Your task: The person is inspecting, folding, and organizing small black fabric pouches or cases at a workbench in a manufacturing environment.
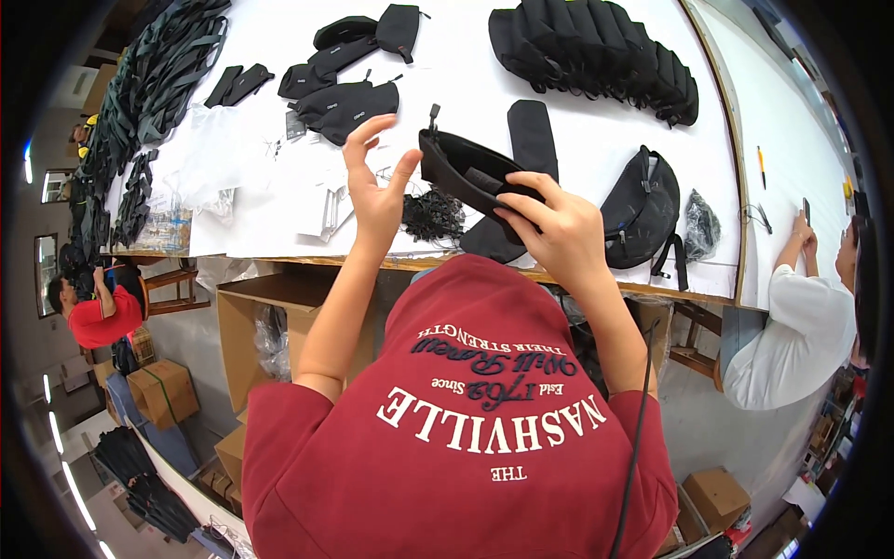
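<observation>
My right hand (pixel 566 233) grips the right end of a small black zip pouch (pixel 445 175), thumb and fingers pinching its edge. The pouch is held tilted above the table, its mouth gaping, and a zip pull stands up at its left end. Just left of it, my left hand (pixel 377 200) is raised with thumb and fingers apart, holding nothing. Beneath the pouch lies a heap of thin black cords (pixel 433 216). A long flat black piece (pixel 533 140) lies behind, partly hidden by the pouch and my right hand. To the right rests a black waist bag (pixel 643 207) with a strap.
Black pouches (pixel 349 107) lie at the back left, and a row of black bags (pixel 596 47) at the back right. Dark straps (pixel 172 74) are piled far left. A clear plastic bag (pixel 700 226) sits right. Cardboard boxes (pixel 163 391) stand below; people work at both sides.
</observation>
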Action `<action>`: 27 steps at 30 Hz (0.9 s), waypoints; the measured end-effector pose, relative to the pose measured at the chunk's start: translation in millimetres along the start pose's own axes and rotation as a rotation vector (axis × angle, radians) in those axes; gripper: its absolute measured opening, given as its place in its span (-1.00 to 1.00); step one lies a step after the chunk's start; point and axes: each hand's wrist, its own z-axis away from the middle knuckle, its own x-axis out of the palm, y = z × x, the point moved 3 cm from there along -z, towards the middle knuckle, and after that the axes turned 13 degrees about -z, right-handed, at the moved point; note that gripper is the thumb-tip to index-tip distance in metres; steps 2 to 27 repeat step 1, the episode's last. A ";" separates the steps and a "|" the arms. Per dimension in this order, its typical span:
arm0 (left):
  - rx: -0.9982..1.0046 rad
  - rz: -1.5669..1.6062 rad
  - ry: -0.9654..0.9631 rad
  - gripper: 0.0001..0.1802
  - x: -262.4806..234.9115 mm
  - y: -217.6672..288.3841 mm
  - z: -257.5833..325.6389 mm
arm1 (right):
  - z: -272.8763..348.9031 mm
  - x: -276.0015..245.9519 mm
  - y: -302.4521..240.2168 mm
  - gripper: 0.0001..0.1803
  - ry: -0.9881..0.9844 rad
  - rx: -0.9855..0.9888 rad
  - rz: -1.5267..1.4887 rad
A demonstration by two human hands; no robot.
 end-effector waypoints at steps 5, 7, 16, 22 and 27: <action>-0.154 0.126 -0.030 -0.48 1.4 -9.2 4.3 | 0.8 -1.4 -0.7 -0.86 0.050 0.024 -0.018; -0.154 0.126 -0.030 -0.48 1.4 -9.2 4.3 | 0.8 -1.4 -0.7 -0.86 0.050 0.024 -0.018; -0.154 0.126 -0.030 -0.48 1.4 -9.2 4.3 | 0.8 -1.4 -0.7 -0.86 0.050 0.024 -0.018; -0.154 0.126 -0.030 -0.48 1.4 -9.2 4.3 | 0.8 -1.4 -0.7 -0.86 0.050 0.024 -0.018; -0.154 0.126 -0.030 -0.48 1.4 -9.2 4.3 | 0.8 -1.4 -0.7 -0.86 0.050 0.024 -0.018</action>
